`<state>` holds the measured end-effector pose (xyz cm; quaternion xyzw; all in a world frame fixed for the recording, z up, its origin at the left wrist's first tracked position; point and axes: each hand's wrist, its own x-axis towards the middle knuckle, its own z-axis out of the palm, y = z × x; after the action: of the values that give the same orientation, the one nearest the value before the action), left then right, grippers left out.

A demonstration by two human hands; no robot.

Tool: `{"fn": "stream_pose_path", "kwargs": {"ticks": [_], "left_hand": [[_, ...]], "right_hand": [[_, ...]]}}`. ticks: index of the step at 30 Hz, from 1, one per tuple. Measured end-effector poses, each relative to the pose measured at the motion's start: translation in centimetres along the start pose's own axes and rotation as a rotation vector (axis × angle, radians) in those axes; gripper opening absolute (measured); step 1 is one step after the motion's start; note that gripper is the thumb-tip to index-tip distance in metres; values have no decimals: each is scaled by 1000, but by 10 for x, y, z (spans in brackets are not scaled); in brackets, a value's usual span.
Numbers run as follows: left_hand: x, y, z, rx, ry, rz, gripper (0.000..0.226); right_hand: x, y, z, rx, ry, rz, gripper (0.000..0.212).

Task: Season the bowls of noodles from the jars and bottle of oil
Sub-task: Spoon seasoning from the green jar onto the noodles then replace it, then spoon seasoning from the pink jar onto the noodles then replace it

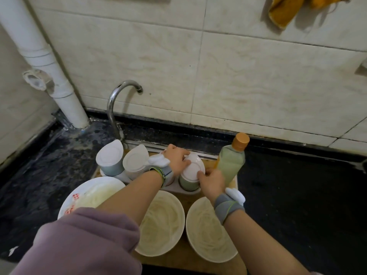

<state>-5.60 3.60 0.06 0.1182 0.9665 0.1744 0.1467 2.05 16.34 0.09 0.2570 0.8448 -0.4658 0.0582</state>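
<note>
Three bowls of pale noodles stand in front of me: a patterned one [79, 195] at left, a white one [162, 223] in the middle, another white one [210, 231] at right. Behind them a tray [190, 190] holds a row of seasoning jars: a blue-grey jar [110, 158], a white jar [135, 162] and a green jar [188, 182]. My left hand [175, 158] grips the far rim of the green jar's white lid [193, 167]. My right hand [211, 180] touches the lid's near edge. The oil bottle [232, 160], orange-capped, stands just right of this jar.
A wooden board [184, 197] carries the bowls and tray. A curved tap [119, 100] rises behind the jars, a white pipe [45, 62] stands at the back left. Dark countertop [297, 195] stretches to both sides. An orange cloth [284, 10] hangs on the tiled wall.
</note>
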Motion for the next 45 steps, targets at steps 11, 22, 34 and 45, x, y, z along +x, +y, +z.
{"fn": "stream_pose_path", "kwargs": {"ticks": [11, 22, 34, 45], "left_hand": [[-13, -3, 3, -221, 115, 1, 25], [-81, -41, -18, -661, 556, -280, 18], [-84, -60, -3, -827, 131, -429, 35], [-84, -51, -4, -911, 178, -519, 42]], "right_hand": [[-7, -2, 5, -396, -31, -120, 37], [-16, -48, 6, -658, -111, -592, 43], [6, -45, 58, -837, -194, -540, 113], [11, -48, 56, -692, -207, -519, 97]]}}
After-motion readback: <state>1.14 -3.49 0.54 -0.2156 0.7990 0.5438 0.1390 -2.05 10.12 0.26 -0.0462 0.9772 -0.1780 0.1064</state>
